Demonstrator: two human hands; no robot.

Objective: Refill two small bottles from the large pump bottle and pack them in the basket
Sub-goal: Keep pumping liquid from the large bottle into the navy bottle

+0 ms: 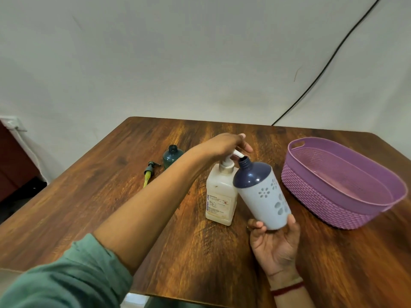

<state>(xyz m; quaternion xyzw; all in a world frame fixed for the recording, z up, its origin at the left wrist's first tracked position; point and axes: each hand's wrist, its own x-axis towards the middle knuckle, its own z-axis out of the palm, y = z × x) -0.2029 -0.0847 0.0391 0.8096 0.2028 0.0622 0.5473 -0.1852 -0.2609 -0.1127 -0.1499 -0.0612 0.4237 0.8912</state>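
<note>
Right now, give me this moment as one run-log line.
phase: refilling | left hand: presses pump bottle head | right hand: holds white-and-navy bottle tilted, neck at nozzle | teal bottle: uncapped, upright | basket: no bottles

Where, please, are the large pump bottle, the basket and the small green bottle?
large pump bottle (218, 185), head view, on its cream body
basket (311, 193), head view, on its woven outer wall
small green bottle (171, 158), head view, on its rounded shoulder

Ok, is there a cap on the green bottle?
No, the green bottle stands with an open neck, and a small pump lies on the table beside it.
</note>
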